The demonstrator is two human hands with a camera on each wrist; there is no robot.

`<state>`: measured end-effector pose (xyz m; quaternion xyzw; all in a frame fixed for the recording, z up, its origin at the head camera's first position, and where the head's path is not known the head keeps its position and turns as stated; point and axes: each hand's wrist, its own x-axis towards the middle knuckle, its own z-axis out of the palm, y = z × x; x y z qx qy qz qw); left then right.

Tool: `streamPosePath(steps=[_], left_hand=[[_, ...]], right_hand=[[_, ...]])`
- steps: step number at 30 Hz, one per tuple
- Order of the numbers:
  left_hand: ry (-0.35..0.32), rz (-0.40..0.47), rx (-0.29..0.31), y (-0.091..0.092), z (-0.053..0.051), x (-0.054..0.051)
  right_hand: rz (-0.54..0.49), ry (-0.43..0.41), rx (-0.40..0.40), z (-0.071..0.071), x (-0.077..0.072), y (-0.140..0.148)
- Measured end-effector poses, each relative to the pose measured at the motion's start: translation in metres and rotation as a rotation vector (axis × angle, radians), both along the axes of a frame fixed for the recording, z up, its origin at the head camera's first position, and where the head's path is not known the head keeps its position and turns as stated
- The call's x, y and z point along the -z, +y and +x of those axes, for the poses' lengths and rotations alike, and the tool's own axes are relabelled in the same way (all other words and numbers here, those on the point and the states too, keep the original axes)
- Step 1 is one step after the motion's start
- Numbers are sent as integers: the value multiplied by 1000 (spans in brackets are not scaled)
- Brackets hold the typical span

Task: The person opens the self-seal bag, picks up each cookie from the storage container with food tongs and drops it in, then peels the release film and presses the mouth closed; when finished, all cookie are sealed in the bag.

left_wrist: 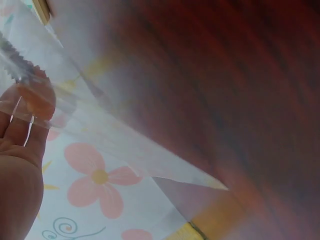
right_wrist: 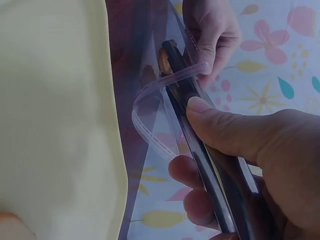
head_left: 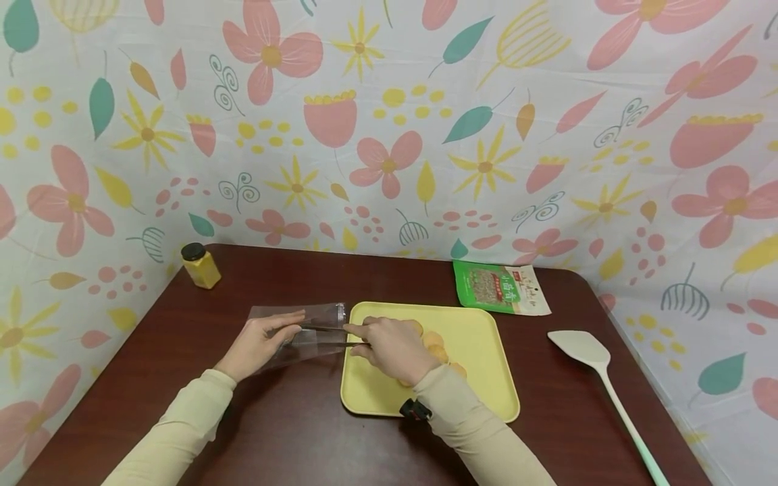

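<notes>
My left hand (head_left: 261, 343) pinches a clear plastic bag (head_left: 325, 312) near its mouth, left of a yellow tray (head_left: 480, 324). In my right hand (head_left: 392, 345) are metal tongs (right_wrist: 187, 100), gripped between thumb and fingers. Their tips reach through the bag's mouth (right_wrist: 145, 92). A round, flat orange-brown cookie (left_wrist: 40, 97) sits at the serrated tips, seen through the film in the left wrist view. Several similar round cookies (head_left: 434, 341) lie on the tray, partly hidden by my right hand and forearm.
At the back left stands a yellow jar with a black lid (head_left: 202, 266). A green and white packet (head_left: 500, 289) lies behind the tray. To the right rests a white spatula (head_left: 583, 347) with a green handle end. Patterned cloth (head_left: 389, 135) hangs behind the dark table (head_left: 292, 432).
</notes>
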<state>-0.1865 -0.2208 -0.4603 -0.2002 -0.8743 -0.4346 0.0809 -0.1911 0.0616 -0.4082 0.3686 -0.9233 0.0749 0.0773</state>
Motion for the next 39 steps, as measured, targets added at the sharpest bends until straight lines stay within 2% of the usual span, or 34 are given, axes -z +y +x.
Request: streamPosePath(steps=[3,9,16,28,39], left_hand=[[-33,30,14,-1,1,0],[-58,33,14,-3,0,0],[-59,7,0,-4,-1,0],[-91,8,-6,-4,1,0],[-108,13,-8,-3,1,1]], right_hand=[[1,-22,-11,-1,0,-2],[-14,-34,-20,-1,1,-3],[10,7,-25,-4,5,-7],[7,-35,-23,-5,9,-13],[50,-66,-13,-5,11,-15]])
